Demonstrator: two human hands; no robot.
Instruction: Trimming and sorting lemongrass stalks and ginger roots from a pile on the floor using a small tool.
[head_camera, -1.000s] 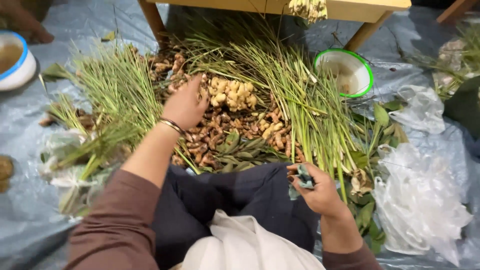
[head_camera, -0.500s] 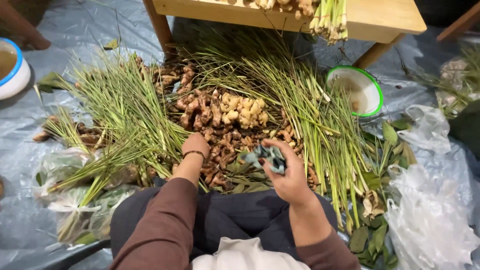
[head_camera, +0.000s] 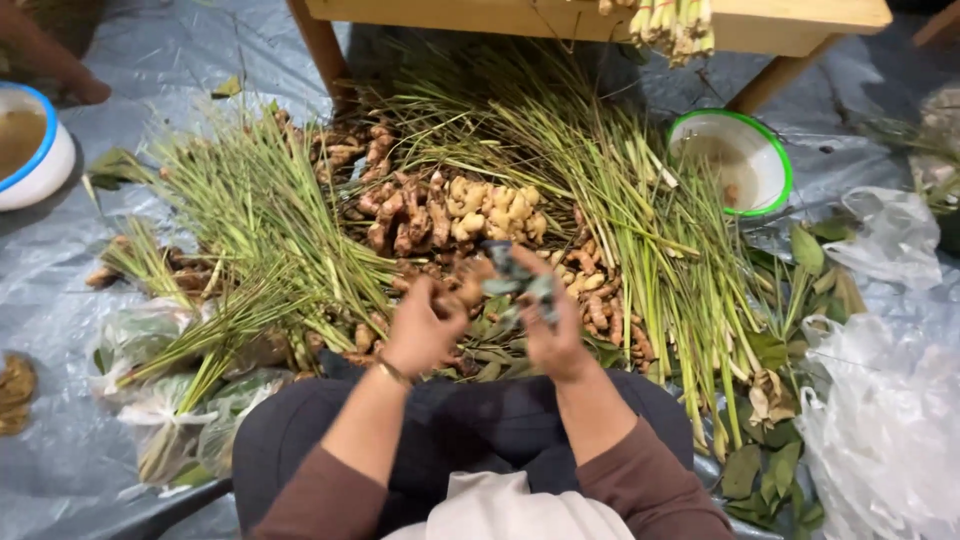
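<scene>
two bowls (head_camera: 735, 160), two hands (head_camera: 425, 330), one wooden table (head_camera: 780, 25)

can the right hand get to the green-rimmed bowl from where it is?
Probably yes, with a stretch. The right hand holds a dark crumpled thing; the green-rimmed bowl sits beyond low lemongrass stalks, with nothing tall between. The hand is occupied.

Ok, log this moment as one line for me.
left hand: holds ginger root | right hand: holds grey-green tool | around: lemongrass, ginger pile, green-rimmed bowl
</scene>
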